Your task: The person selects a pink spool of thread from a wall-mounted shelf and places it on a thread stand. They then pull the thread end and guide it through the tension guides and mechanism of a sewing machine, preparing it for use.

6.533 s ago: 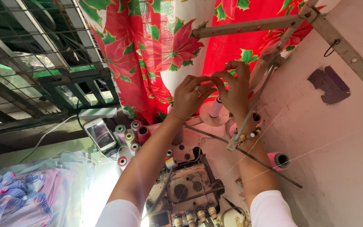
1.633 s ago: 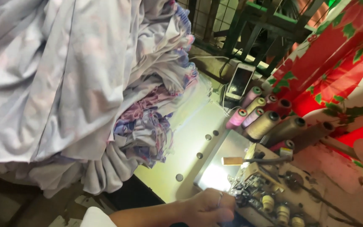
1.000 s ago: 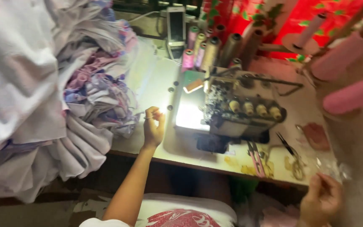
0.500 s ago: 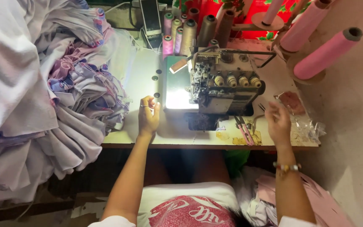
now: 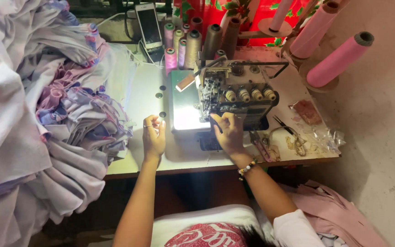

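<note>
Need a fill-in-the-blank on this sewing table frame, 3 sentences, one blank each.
The right hand touches the front of the ____ machine.
The left hand rests on the table beside a heap of ____.
The large cones at upper right are ____ in colour.

Missing words: sewing; fabric; pink

Heaped pale cloth [image 5: 33,114], propped phone [image 5: 148,25], pink thread cones [image 5: 339,59] — scissors [image 5: 285,130] nearby.
</note>
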